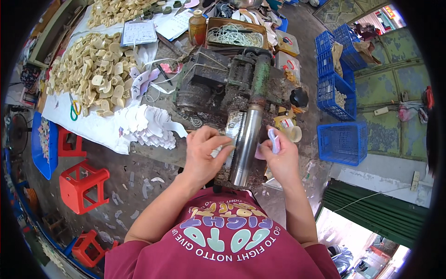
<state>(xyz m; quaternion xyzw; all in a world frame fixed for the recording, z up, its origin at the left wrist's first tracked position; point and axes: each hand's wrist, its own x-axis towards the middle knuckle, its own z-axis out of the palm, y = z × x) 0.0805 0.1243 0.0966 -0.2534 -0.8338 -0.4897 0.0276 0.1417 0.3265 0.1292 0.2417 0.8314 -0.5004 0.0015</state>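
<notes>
A grimy machine with a shiny metal roller stands in front of me. My left hand is at the roller's left side, fingers bent together around a small white piece that they partly hide. Next to those fingertips runs a toothed metal strip along the roller. On the roller's other side, my right hand pinches a thin, curved lilac piece between thumb and fingers. Left of the machine lies a heap of stacked white cut pieces.
Cream-coloured pieces are piled on the table, with scissors at its edge. A tray of cord and a bottle stand behind the machine. Blue crates are at the right, red stools at the left. Scraps litter the floor.
</notes>
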